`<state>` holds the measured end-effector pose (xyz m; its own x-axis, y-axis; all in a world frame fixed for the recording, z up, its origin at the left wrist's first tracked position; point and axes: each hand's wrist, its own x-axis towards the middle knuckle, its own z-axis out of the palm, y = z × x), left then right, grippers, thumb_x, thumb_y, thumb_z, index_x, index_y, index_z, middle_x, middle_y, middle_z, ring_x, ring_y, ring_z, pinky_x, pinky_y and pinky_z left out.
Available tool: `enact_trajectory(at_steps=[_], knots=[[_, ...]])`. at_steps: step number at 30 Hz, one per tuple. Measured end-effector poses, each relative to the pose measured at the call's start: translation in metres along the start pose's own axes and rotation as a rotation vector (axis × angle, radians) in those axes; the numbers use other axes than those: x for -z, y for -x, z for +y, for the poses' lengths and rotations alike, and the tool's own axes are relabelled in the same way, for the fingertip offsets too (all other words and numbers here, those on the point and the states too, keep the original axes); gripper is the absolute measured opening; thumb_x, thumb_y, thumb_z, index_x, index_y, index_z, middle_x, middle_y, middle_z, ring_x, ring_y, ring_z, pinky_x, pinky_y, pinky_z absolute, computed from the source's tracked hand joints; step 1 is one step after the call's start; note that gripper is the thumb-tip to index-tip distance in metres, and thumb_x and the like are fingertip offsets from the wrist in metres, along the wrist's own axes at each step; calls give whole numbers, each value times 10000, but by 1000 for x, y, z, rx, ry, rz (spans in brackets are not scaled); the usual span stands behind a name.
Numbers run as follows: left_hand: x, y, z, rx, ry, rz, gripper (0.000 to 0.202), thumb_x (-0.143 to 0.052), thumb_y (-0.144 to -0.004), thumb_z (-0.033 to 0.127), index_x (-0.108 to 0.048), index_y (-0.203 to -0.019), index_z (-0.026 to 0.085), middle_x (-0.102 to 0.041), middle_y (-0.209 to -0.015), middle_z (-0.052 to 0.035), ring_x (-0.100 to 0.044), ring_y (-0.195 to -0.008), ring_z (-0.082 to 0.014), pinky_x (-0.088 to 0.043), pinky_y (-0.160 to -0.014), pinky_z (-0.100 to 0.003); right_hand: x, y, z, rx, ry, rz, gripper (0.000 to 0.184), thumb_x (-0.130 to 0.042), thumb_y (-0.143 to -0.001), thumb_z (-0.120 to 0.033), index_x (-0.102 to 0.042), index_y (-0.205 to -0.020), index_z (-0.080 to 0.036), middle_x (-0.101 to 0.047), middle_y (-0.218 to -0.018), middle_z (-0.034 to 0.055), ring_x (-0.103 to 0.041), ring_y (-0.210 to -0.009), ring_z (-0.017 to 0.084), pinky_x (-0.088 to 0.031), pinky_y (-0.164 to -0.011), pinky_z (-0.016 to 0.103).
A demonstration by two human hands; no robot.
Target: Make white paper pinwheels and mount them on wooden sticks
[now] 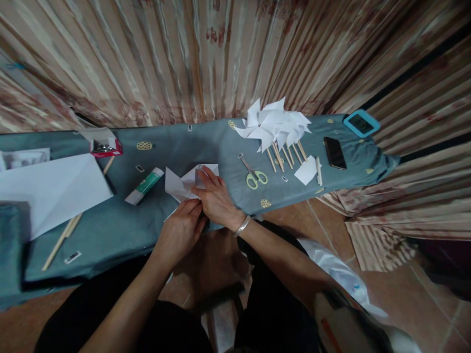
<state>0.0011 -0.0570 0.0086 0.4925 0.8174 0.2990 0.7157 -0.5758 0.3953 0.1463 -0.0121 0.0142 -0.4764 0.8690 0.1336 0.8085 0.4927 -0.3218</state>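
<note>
A piece of white paper [176,184] with raised, pointed flaps lies near the front edge of the cloth-covered surface. My left hand [183,223] is closed on its near side, with the fingers curled and the tips partly hidden. Over the paper's right part, my right hand [217,196] holds it down with bent fingers, and its thumb is close to the left hand. A green and white glue stick [147,185] lies left of the paper. Scissors [253,176] with light green handles rest to the right, blades pointing away.
White paper pinwheels [274,122] on wooden sticks lie heaped at the back right. Beyond them are a small paper piece [306,170], a white pen-like stick [318,170], a phone [334,152] and a blue-framed device [361,123]. Leftward are a red box [106,147], large paper [69,181] and sticks [59,247].
</note>
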Motion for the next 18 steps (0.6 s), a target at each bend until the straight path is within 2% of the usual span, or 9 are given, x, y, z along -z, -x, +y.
enact_trajectory(at_steps=[5, 12, 15, 18], knots=[[0, 2, 4, 15, -12, -8, 211, -559, -870, 118, -655, -1046, 52, -674, -1068, -160, -634, -1022, -284, -567, -927, -424, -7, 4, 2, -26, -38, 9, 360, -490, -903, -124, -667, -1201, -222, -399, -1539, 104, -195, -1481, 284, -331, -1093, 487], [3, 2, 8, 22, -50, -12, 204, -567, -877, 113, -647, -1057, 61, -673, -1086, -143, -617, -1040, -266, -565, -939, -412, -16, 6, 7, 23, -78, 65, 377, -487, -890, -124, -664, -1200, -244, -404, -1533, 84, -216, -1476, 315, -333, -1095, 530], [3, 1, 8, 23, -75, -18, 177, -559, -884, 116, -652, -1027, 68, -675, -1056, -142, -624, -1001, -261, -576, -908, -410, -17, 5, 11, 32, -104, 93, 380, -465, -881, -116, -677, -1167, -249, -412, -1527, 66, -234, -1471, 298, -340, -1103, 528], [1, 3, 7, 23, -70, -14, 186, -554, -893, 127, -647, -1041, 62, -669, -1065, -149, -624, -1000, -258, -581, -892, -407, -17, 3, 19, 43, -153, 178, 429, -409, -873, -85, -667, -1184, -228, -465, -1484, 65, -303, -1444, 250, -352, -1121, 488]])
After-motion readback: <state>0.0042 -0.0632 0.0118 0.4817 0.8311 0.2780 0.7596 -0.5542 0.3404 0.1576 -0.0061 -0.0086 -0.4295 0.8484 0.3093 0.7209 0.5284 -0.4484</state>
